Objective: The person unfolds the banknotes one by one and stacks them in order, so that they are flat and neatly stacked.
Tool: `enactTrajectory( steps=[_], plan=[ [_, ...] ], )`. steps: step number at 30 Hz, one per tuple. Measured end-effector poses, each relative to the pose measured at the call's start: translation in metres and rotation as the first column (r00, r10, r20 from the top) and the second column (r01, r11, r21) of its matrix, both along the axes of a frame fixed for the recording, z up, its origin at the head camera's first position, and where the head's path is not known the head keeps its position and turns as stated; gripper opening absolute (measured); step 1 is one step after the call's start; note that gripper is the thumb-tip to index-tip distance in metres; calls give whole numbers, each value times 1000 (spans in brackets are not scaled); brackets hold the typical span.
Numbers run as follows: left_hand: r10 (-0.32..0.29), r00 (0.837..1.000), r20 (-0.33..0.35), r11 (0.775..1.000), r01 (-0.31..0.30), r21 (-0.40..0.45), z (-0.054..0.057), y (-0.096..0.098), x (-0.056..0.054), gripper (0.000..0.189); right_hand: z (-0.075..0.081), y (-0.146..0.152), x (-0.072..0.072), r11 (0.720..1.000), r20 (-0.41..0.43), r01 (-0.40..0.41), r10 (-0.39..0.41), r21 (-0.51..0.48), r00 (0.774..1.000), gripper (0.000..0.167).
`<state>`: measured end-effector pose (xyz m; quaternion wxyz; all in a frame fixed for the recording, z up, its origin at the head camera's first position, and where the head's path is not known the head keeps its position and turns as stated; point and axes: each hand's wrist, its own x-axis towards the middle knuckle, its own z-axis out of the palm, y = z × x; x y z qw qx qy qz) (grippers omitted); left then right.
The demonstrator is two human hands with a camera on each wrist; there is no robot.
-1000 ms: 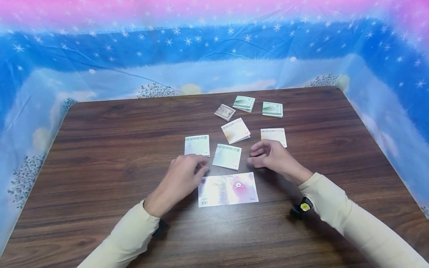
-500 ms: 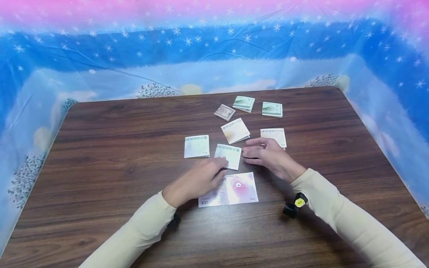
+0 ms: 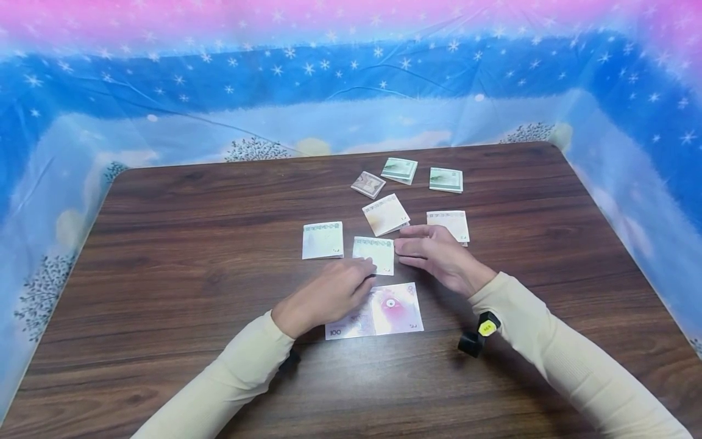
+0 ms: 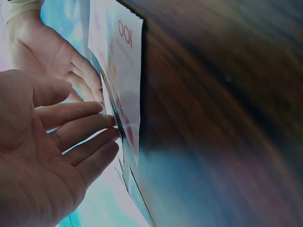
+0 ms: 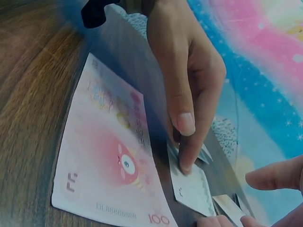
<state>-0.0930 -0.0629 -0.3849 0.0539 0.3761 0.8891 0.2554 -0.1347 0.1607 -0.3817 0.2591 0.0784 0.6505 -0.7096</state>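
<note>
A pale folded banknote (image 3: 375,249) lies in the middle of the table. My left hand (image 3: 329,289) reaches across and touches its near left part; one fingertip presses on it in the right wrist view. At its right edge are the extended fingertips of my right hand (image 3: 441,259). In the left wrist view, the left hand (image 4: 57,142) shows its palm, with fingers nearly straight. Below lies a flat pink 100 banknote (image 3: 397,311), partly hidden by my left hand. Another pale folded banknote (image 3: 322,241) lies just left of the touched one.
Beyond my hands lie a yellowish folded banknote (image 3: 386,214), another pale folded one (image 3: 452,224), two green folded ones and a small brownish folded banknote (image 3: 367,184). The wooden table (image 3: 181,256) ends at a snowflake-patterned cloth (image 3: 307,67).
My left hand has moved right from beside the left folded banknote onto the middle one. My right hand has moved slightly left to its edge. The middle banknote now lies straighter.
</note>
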Motion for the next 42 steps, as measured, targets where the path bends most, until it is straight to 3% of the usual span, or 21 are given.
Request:
enactTrajectory(
  steps=[9, 15, 24, 30, 35, 42],
  plan=[
    [24, 1000, 5, 1000, -24, -4, -1, 2, 0, 24, 2, -3, -1, 999, 14, 17, -16, -43, 1000, 61],
    [47, 998, 51, 999, -47, 11, 0, 3, -1, 24, 1, -4, -4, 995, 39, 48, -45, -85, 998, 60],
    [109, 990, 90, 992, -113, 46, -1, 6, -3, 26, 2, -5, -2, 993, 29, 17, -14, -115, 999, 53],
    [162, 975, 154, 984, -171, 49, 2, 8, -4, 19, 2, -10, 2, 991, 24, -36, 39, -127, 999, 50],
    [223, 951, 213, 971, -236, 38, 6, 8, -4, 47, 3, -13, 4, 986, 41, -64, 71, -151, 997, 51],
    [258, 929, 264, 946, -298, 125, 11, 7, -4, 48, 7, -16, 9, 975, 42, -88, 98, -202, 994, 52]
  ],
)
